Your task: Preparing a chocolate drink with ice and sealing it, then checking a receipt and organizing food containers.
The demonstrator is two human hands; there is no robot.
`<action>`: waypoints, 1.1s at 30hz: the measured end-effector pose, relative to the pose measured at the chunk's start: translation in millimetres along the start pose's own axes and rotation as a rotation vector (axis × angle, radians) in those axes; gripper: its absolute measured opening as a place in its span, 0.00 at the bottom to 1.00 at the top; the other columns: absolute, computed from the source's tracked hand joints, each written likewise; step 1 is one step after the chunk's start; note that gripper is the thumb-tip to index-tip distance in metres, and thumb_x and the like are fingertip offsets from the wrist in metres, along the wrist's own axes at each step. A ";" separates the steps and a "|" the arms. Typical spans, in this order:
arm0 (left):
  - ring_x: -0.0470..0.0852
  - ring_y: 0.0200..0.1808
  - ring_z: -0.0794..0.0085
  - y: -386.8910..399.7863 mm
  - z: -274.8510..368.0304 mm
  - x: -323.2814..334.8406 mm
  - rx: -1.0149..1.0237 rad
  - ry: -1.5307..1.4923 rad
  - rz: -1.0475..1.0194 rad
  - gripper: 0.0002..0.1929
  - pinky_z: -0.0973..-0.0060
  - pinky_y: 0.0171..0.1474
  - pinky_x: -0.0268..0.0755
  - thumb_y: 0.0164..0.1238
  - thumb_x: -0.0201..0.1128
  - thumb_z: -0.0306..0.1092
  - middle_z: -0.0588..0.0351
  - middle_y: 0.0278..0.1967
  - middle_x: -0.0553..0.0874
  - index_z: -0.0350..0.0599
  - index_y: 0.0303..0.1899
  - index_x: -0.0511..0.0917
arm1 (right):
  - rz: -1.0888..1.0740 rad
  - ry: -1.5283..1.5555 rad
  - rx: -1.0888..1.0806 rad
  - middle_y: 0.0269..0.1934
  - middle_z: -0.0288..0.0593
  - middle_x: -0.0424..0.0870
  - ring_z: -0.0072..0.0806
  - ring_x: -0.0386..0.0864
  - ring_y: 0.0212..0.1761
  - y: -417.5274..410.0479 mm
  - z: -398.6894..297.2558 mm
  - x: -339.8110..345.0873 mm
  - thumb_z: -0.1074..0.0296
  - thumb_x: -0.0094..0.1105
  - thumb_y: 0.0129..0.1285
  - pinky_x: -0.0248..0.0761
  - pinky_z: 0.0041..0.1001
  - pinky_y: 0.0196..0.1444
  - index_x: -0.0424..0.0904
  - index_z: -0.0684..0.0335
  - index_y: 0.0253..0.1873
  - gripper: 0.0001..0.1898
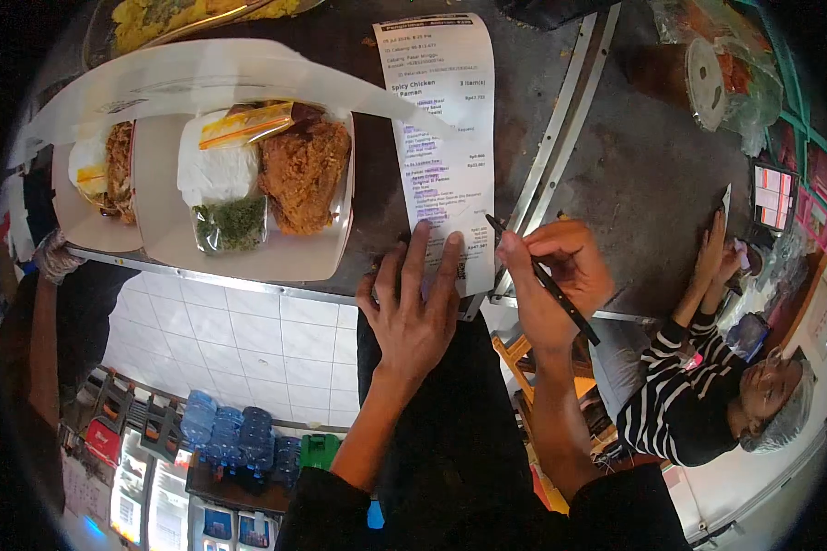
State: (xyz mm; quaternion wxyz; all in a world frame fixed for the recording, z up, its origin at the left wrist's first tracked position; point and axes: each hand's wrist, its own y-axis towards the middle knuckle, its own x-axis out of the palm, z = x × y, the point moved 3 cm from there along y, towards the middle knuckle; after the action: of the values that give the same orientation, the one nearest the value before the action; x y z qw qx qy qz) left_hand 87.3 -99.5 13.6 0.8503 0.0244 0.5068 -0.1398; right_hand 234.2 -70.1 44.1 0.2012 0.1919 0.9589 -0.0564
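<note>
A long printed paper receipt (448, 82) with purple highlighter marks lies on the dark countertop (375, 179). The spread fingers of my left hand (413, 296) press on its lower part. My right hand (558, 275) grips a black pen (558, 296), its tip over the receipt's right edge. Left of the receipt stands an open paper food box (310, 265) with fried chicken (303, 175), a white wrapped portion (217, 155), a sauce sachet (248, 127) and a clear packet of green flakes (231, 224). A second such box (76, 227) stands farther left.
A person in a striped top (689, 392) and hairnet stands at the right, holding something flat. Another person's gloved hand (58, 258) is at the far left. A lidded cup (703, 82) lies at the upper right. A metal strip (551, 158) crosses the counter. A tray of yellow food (172, 21) sits upper left.
</note>
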 end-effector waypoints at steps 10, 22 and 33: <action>0.59 0.68 0.56 10.5 -7.2 -5.0 0.041 -0.033 -0.028 0.27 0.54 0.64 0.47 0.51 0.65 0.33 0.56 0.69 0.64 0.66 0.57 0.76 | -0.012 0.042 0.053 0.35 0.43 0.78 0.23 0.81 0.36 -0.6 -5.2 7.7 0.81 0.67 0.51 0.79 0.18 0.34 0.76 0.66 0.34 0.08; 0.49 0.72 0.52 14.5 -13.8 -7.5 0.052 -0.047 -0.127 0.24 0.47 0.70 0.30 0.54 0.64 0.38 0.50 0.71 0.57 0.67 0.56 0.76 | -0.089 0.013 0.035 0.34 0.45 0.78 0.23 0.81 0.34 -8.0 -14.3 13.7 0.82 0.66 0.50 0.79 0.20 0.33 0.75 0.68 0.31 0.08; 0.51 0.72 0.55 11.2 -21.1 2.2 0.106 -0.016 -0.124 0.29 0.45 0.65 0.40 0.57 0.63 0.44 0.53 0.72 0.55 0.76 0.63 0.68 | -0.086 -0.082 -0.016 0.29 0.44 0.77 0.22 0.79 0.28 3.6 -16.1 19.6 0.81 0.68 0.50 0.75 0.19 0.28 0.73 0.69 0.28 0.09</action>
State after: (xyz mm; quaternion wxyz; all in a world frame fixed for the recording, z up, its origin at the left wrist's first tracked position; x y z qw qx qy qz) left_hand 73.2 -85.3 0.3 0.8414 0.0371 0.4926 -0.2191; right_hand 213.2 -57.1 50.8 0.2393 0.1463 0.9576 -0.0652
